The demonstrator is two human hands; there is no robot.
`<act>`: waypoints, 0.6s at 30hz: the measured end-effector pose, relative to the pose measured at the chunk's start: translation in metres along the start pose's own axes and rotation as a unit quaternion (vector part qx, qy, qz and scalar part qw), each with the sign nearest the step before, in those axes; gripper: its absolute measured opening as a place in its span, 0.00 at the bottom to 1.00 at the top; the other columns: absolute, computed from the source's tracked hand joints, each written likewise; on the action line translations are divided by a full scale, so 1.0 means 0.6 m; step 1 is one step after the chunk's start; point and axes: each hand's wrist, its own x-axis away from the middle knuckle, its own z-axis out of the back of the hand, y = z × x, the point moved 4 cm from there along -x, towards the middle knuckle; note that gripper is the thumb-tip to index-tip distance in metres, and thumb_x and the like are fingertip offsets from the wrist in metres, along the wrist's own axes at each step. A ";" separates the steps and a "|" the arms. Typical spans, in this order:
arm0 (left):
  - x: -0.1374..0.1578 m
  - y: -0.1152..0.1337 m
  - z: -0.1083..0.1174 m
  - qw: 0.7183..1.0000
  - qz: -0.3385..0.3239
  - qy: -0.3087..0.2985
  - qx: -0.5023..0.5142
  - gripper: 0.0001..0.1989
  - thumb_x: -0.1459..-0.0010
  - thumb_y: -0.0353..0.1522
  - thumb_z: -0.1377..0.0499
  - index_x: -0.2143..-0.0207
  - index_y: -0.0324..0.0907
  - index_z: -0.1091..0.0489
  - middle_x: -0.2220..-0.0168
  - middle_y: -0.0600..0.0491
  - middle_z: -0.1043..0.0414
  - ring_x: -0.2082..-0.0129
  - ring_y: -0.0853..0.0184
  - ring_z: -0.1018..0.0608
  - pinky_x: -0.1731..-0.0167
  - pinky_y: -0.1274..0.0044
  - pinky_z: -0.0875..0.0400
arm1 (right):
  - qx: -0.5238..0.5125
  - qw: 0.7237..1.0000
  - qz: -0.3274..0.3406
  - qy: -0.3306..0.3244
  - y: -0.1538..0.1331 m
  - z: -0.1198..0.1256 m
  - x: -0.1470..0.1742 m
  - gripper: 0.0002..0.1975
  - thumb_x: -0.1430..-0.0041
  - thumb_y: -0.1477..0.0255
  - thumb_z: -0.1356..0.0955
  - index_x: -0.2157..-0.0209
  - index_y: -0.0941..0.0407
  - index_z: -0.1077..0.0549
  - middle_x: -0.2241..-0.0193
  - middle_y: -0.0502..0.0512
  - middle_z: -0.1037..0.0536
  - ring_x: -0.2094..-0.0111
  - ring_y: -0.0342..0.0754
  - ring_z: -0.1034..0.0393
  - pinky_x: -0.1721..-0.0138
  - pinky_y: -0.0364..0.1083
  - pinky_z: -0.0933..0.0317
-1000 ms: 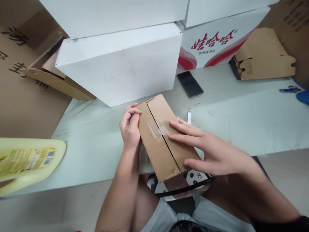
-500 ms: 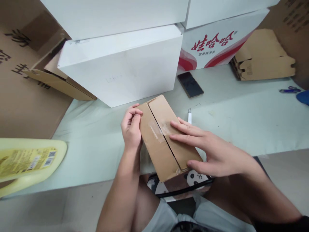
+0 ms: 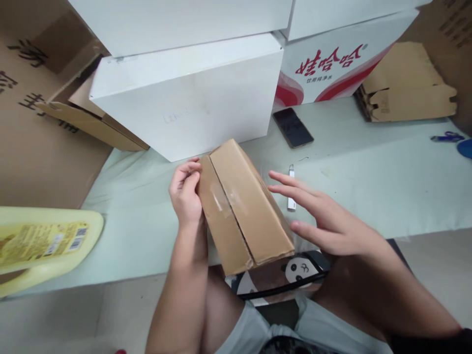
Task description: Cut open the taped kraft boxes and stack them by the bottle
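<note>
A brown cardboard box (image 3: 241, 206) is tilted above the near edge of the table. Clear tape crosses the seam between its two closed flaps. My left hand (image 3: 187, 196) grips the box along its left side, thumb and curled fingers near the far corner. Beside the box's right side is my right hand (image 3: 317, 211), its fingers stretched out and apart, with nothing in it. A small white box cutter (image 3: 291, 199) lies on the table between that hand and the box.
Large white boxes (image 3: 191, 103) stand along the back, beside a white-and-red carton (image 3: 339, 69). A phone (image 3: 294, 128) lies before them. Folded cardboard (image 3: 411, 101) is at right, with blue scissors (image 3: 448, 137) nearby. At left is a yellow jug (image 3: 47, 246). Below hangs a panda-print bag (image 3: 298, 268).
The box has shifted left with my left hand and tilted, showing its right side. My right hand has come off the flaps to the right, uncovering more of the box cutter.
</note>
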 end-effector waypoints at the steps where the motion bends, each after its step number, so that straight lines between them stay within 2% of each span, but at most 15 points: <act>1: -0.004 -0.001 0.006 1.000 0.003 0.009 0.003 0.06 0.51 0.30 0.39 0.68 0.46 0.26 0.53 0.51 0.22 0.47 0.58 0.22 0.44 0.66 0.30 | 0.007 1.000 -0.011 0.000 0.003 -0.002 -0.001 0.29 0.29 0.63 0.35 0.30 0.50 0.38 0.26 0.61 0.42 0.27 0.61 0.46 0.31 0.65 0.43; 6: -0.021 -0.008 0.034 0.999 0.012 0.033 -0.017 0.09 0.52 0.28 0.40 0.66 0.46 0.25 0.47 0.52 0.23 0.44 0.59 0.23 0.42 0.68 0.30 | 0.039 0.995 -0.087 0.007 0.027 -0.012 -0.008 0.28 0.27 0.57 0.40 0.32 0.54 0.35 0.30 0.65 0.35 0.30 0.61 0.39 0.33 0.67 0.39; 8: -0.028 -0.015 0.043 0.998 0.054 0.040 -0.016 0.08 0.51 0.29 0.39 0.67 0.46 0.25 0.47 0.52 0.23 0.46 0.60 0.22 0.45 0.69 0.28 | 0.055 0.990 -0.132 -0.009 0.039 -0.018 -0.010 0.29 0.26 0.57 0.41 0.32 0.55 0.34 0.32 0.66 0.31 0.32 0.62 0.34 0.35 0.67 0.36; 11: -0.032 -0.022 0.048 0.995 0.097 0.021 0.024 0.05 0.46 0.37 0.39 0.68 0.47 0.26 0.55 0.51 0.22 0.55 0.61 0.21 0.54 0.71 0.24 | 0.069 0.980 -0.178 -0.056 0.050 -0.031 -0.012 0.29 0.26 0.58 0.42 0.31 0.56 0.36 0.36 0.66 0.26 0.38 0.63 0.27 0.41 0.65 0.30; 14: -0.028 -0.017 0.038 0.995 0.085 -0.029 0.041 0.12 0.42 0.46 0.40 0.65 0.48 0.28 0.61 0.51 0.24 0.61 0.62 0.21 0.59 0.71 0.23 | 0.050 0.980 -0.179 -0.076 0.051 -0.042 -0.015 0.29 0.27 0.58 0.42 0.31 0.57 0.37 0.38 0.66 0.24 0.42 0.63 0.24 0.45 0.64 0.28; 16: -0.022 -0.013 0.030 0.994 0.078 -0.056 0.044 0.17 0.45 0.48 0.35 0.59 0.49 0.29 0.58 0.51 0.25 0.60 0.62 0.21 0.59 0.71 0.23 | 0.032 0.983 -0.166 -0.067 0.049 -0.044 -0.019 0.28 0.28 0.58 0.41 0.33 0.57 0.35 0.38 0.64 0.23 0.43 0.62 0.24 0.45 0.63 0.28; 18: -0.017 -0.010 0.024 0.993 0.073 -0.076 0.044 0.27 0.52 0.49 0.29 0.52 0.51 0.30 0.51 0.50 0.27 0.56 0.61 0.21 0.57 0.70 0.23 | 0.041 0.984 -0.169 -0.047 0.052 -0.042 -0.023 0.26 0.28 0.59 0.41 0.36 0.55 0.31 0.40 0.63 0.22 0.45 0.61 0.23 0.47 0.60 0.28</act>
